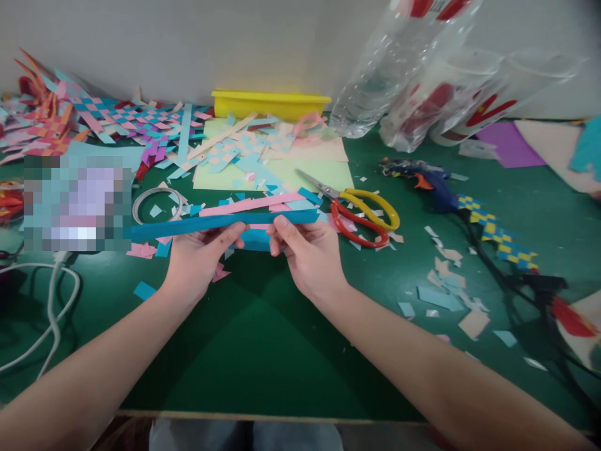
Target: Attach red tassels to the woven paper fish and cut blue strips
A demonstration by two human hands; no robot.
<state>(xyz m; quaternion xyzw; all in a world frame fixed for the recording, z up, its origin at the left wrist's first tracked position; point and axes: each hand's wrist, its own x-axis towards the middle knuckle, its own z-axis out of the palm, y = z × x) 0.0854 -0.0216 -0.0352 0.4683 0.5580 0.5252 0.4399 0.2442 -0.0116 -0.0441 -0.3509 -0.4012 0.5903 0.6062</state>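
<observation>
A long blue paper strip [197, 224] stretches level above the table, pinched between thumb and fingers of both hands. My left hand [197, 254] grips it near its middle, and my right hand [312, 254] holds it towards the right end. Between the hands, below the strip, shows more blue paper [257, 240] with a pink edge; how it joins the strip is hidden by the fingers. Just behind lies a pink paper strip [253, 203]. Scissors [359, 213] with one red and one yellow handle rest beyond my right hand, blades pointing away to the left.
A tape ring [157, 207] and a blurred-out device with a white cable [54, 313] lie left. Woven paper strips [122, 116] and a yellow tray [271, 105] line the back. Plastic cups [498, 94], a glue gun [432, 181] and paper scraps [451, 282] are right.
</observation>
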